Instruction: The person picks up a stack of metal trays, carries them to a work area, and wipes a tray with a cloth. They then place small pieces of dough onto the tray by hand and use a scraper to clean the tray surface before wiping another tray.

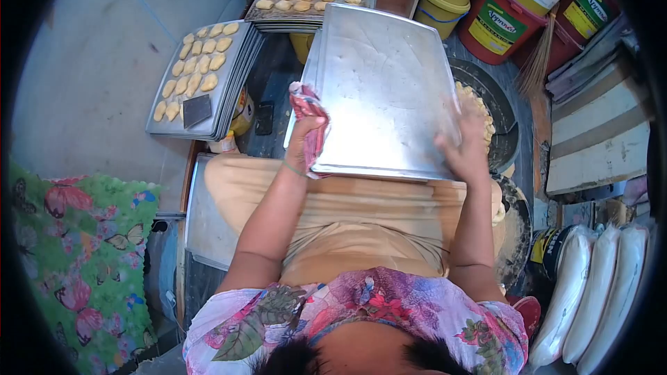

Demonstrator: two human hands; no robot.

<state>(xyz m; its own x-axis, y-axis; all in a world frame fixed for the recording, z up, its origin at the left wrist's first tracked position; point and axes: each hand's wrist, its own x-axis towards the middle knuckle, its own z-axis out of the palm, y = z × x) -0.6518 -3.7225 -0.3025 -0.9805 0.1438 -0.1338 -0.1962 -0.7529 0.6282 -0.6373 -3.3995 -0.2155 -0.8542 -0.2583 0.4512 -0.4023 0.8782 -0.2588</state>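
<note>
A bare metal baking tray (385, 90) lies tilted over my lap, with the edge of another tray showing beneath its left side. My left hand (304, 140) is closed around a red patterned cloth (307, 107) at the tray's left edge. At the right edge, my right hand (467, 144) is smeared by motion, its thumb and fingers apart over the metal. Just beyond it, pale dough pieces (479, 107) sit in a large dark round pan (506, 104), partly hidden by the hand and tray.
Two stacks of trays stand left and ahead, topped by a tray of dough pieces (240, 48) and another dough-filled tray (258, 14). A dark square scraper (197, 110) lies on the left one. Red and yellow buckets (495, 28) line the back right; plastic-wrapped bundles (594, 292) stand at right.
</note>
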